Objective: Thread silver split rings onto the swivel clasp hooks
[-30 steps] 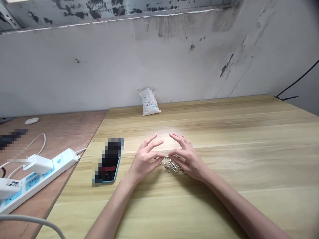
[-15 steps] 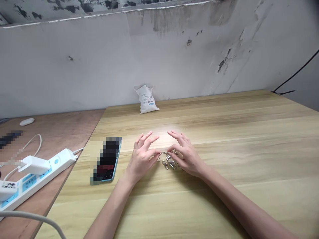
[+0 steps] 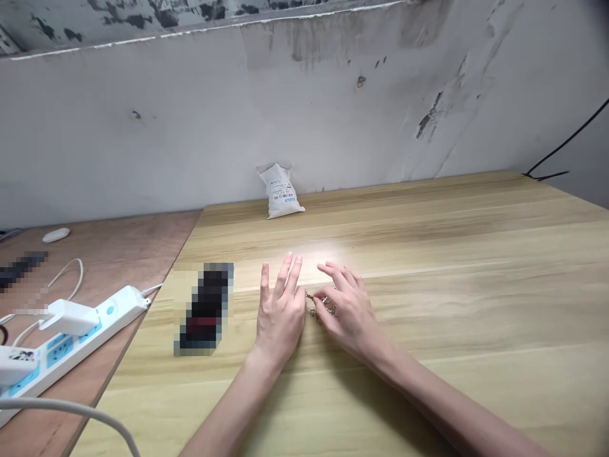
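Between my two hands is a small silvery swivel clasp point(image 3: 309, 296), only partly visible. My right hand point(image 3: 346, 311) pinches its right end between thumb and index finger, with the other fingers raised. On the other side, my left hand point(image 3: 280, 315) holds the clasp's left end. Its thumb is tucked out of sight, and three fingers are stretched forward. A small heap of metal clasps and rings point(image 3: 314, 315) lies on the table under my right hand, which covers most of it.
A phone point(image 3: 204, 311), blurred out, lies left of my left hand on the wooden table point(image 3: 451, 273). Against the wall stands a white labelled packet point(image 3: 282, 193). On the lower brown surface at left are a power strip point(image 3: 121, 304) with plugged-in chargers and a cable point(image 3: 76, 409).
My left hand has turned palm-down and moved slightly right, hiding its thumb. My right hand has shifted a little left, over more of the heap. The clasp stays between them.
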`<act>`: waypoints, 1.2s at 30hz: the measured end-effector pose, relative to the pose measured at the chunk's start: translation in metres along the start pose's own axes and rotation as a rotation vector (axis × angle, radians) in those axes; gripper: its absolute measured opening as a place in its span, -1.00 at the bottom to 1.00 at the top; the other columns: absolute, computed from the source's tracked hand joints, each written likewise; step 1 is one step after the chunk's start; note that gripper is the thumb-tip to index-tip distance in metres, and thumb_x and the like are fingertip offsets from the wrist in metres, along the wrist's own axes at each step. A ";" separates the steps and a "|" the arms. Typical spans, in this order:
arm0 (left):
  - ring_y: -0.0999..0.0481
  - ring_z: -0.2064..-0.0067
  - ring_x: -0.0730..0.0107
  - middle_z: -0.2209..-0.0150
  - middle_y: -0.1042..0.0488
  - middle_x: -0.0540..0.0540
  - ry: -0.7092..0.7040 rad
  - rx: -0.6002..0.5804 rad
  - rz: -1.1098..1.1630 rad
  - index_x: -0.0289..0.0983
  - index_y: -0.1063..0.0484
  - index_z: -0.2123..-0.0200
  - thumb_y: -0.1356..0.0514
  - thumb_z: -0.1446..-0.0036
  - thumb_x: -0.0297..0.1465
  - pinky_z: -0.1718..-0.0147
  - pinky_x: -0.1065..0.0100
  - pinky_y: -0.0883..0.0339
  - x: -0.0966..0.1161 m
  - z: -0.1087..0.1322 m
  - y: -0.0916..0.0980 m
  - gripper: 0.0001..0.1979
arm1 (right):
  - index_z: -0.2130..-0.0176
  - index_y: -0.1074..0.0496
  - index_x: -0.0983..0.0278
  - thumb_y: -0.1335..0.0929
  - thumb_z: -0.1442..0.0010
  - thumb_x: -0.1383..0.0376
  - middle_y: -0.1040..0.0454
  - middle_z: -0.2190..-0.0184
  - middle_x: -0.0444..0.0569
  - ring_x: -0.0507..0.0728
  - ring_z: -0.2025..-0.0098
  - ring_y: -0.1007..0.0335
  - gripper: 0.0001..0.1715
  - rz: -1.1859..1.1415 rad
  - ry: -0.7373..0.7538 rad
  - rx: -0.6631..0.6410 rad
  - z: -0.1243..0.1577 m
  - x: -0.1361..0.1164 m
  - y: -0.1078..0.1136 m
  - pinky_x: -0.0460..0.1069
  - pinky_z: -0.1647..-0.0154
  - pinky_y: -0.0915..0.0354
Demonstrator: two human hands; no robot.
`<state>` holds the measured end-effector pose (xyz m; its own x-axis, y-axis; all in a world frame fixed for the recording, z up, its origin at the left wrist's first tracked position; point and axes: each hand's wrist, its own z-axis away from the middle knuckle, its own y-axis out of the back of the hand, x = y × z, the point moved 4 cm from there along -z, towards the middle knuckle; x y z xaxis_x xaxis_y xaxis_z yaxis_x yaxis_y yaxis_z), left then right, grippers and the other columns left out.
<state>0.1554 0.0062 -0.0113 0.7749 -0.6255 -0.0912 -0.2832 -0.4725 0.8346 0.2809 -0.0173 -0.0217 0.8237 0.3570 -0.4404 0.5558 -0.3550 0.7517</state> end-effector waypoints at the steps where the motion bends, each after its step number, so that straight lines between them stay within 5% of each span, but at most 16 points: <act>1: -0.20 -0.32 0.01 -0.26 -0.30 -0.23 0.024 -0.001 0.022 -0.30 -0.47 0.45 -0.12 -0.21 -0.52 -0.32 -0.20 0.23 -0.002 -0.001 0.001 -0.80 | 0.37 -0.49 0.25 -0.31 -0.22 0.36 -0.40 -0.10 0.14 0.31 -0.21 -0.23 -0.83 -0.031 -0.026 0.010 -0.001 0.003 0.002 0.28 -0.19 -0.13; 11: -0.17 -0.31 -0.02 -0.17 -0.37 -0.21 0.184 -0.096 0.293 -0.18 -0.52 0.19 -0.23 -0.17 -0.30 -0.26 -0.30 0.11 -0.020 0.002 -0.011 -0.84 | 0.38 -0.50 0.20 -0.33 -0.21 0.32 -0.42 -0.04 0.08 0.29 -0.15 -0.28 -0.84 -0.239 -0.178 0.020 -0.004 0.021 0.012 0.28 -0.13 -0.15; 17: -0.14 -0.33 0.00 -0.17 -0.36 -0.17 0.181 -0.159 0.332 -0.14 -0.53 0.16 -0.20 -0.19 -0.36 -0.27 -0.28 0.11 -0.025 0.003 -0.015 -0.84 | 0.38 -0.50 0.19 -0.34 -0.21 0.28 -0.41 -0.04 0.08 0.28 -0.15 -0.27 -0.85 -0.280 -0.245 0.012 -0.006 0.031 0.011 0.28 -0.14 -0.13; 22: -0.31 -0.23 0.05 -0.08 -0.46 -0.16 0.002 -0.179 0.277 -0.15 -0.52 0.15 -0.17 -0.22 -0.43 -0.24 -0.22 -0.01 -0.023 -0.011 -0.026 -0.83 | 0.38 -0.51 0.20 -0.34 -0.21 0.25 -0.41 -0.03 0.09 0.28 -0.14 -0.28 -0.83 -0.285 -0.291 0.038 -0.008 0.045 0.012 0.25 -0.12 -0.18; 29: -0.42 -0.12 0.08 0.08 -0.54 -0.13 -0.304 -0.149 0.156 -0.25 -0.47 0.42 -0.19 -0.19 -0.52 -0.25 -0.13 -0.04 -0.009 -0.033 -0.034 -0.86 | 0.39 -0.52 0.21 -0.36 -0.19 0.25 -0.43 0.01 0.09 0.28 -0.10 -0.31 -0.84 -0.274 -0.292 0.064 -0.010 0.056 0.011 0.26 -0.09 -0.21; 36: -0.48 0.05 0.14 0.18 -0.52 -0.20 -0.341 -0.141 0.146 -0.31 -0.43 0.35 -0.08 -0.18 -0.63 0.04 0.15 -0.34 -0.011 -0.029 -0.041 -0.82 | 0.38 -0.52 0.21 -0.35 -0.20 0.27 -0.45 0.06 0.07 0.27 -0.08 -0.33 -0.84 -0.298 -0.283 0.028 -0.011 0.053 0.012 0.26 -0.08 -0.23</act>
<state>0.1753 0.0501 -0.0286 0.4934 -0.8612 -0.1220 -0.2775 -0.2887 0.9163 0.3297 0.0066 -0.0305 0.6221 0.1977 -0.7575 0.7745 -0.2965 0.5587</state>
